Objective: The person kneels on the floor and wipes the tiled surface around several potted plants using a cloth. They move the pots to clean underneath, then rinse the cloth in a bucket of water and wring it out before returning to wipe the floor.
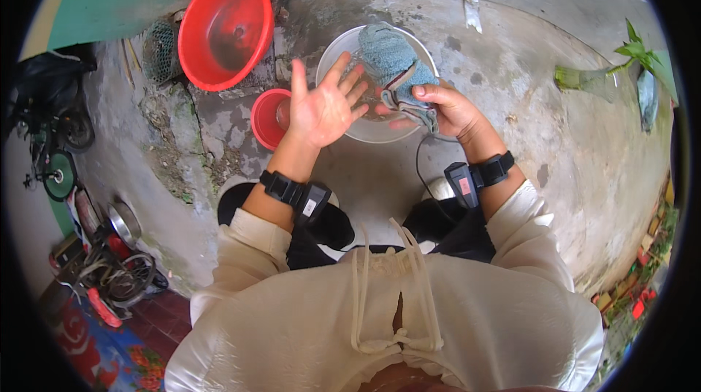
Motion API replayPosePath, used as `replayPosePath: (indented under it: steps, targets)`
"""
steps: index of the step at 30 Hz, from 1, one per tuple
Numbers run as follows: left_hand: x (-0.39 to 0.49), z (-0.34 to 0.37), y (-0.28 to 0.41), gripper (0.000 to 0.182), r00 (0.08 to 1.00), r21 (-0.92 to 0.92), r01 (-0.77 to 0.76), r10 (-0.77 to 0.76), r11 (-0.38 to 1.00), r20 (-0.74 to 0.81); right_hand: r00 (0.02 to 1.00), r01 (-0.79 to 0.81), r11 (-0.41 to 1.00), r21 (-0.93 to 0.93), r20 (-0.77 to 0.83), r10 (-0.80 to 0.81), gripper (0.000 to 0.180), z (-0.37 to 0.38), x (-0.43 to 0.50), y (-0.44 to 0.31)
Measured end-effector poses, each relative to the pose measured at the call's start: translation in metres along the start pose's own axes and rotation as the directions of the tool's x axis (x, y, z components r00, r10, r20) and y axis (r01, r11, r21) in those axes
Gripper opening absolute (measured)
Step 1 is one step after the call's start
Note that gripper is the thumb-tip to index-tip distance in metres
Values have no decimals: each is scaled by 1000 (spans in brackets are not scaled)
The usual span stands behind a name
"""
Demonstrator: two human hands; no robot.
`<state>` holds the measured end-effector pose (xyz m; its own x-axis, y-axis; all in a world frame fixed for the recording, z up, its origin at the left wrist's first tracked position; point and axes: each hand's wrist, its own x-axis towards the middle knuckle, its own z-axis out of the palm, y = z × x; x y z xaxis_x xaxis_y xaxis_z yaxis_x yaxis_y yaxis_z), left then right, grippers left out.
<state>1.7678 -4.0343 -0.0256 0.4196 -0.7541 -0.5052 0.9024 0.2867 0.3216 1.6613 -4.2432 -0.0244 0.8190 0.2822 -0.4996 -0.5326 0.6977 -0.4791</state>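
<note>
My right hand [449, 107] grips the bunched lower end of a blue-green terry cloth [388, 52] with a dark red and white edge. The cloth hangs over a round whitish basin [372, 134], its upper part reaching the basin's far side. Beside it, at the basin's left rim, my left hand [328, 107] is held palm up with the fingers spread and nothing in it. What lies in the basin is partly hidden by the cloth and my hands. A small red plastic tub [265, 121] stands just left of my left hand.
A large red plastic basin [225, 63] stands at the upper left, beside a green mesh basket [159, 52]. A thin dark cable [418, 159] runs near my right wrist. Farther right lies a clear container with a green plant [586, 81]. A metal bowl [125, 225] is at the lower left.
</note>
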Motion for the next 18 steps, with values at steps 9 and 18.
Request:
replayPosePath:
  steps: [9,18]
  targets:
    - [-57,158,31,75,948,171,-119,61,978,313,971,-200,973,118,158,181,58,103,-92,-77]
    - [-139,399,21,57,983,262,-22,-26,965,179,980,153,959,-237,-89,-178,74,230,-306,-182]
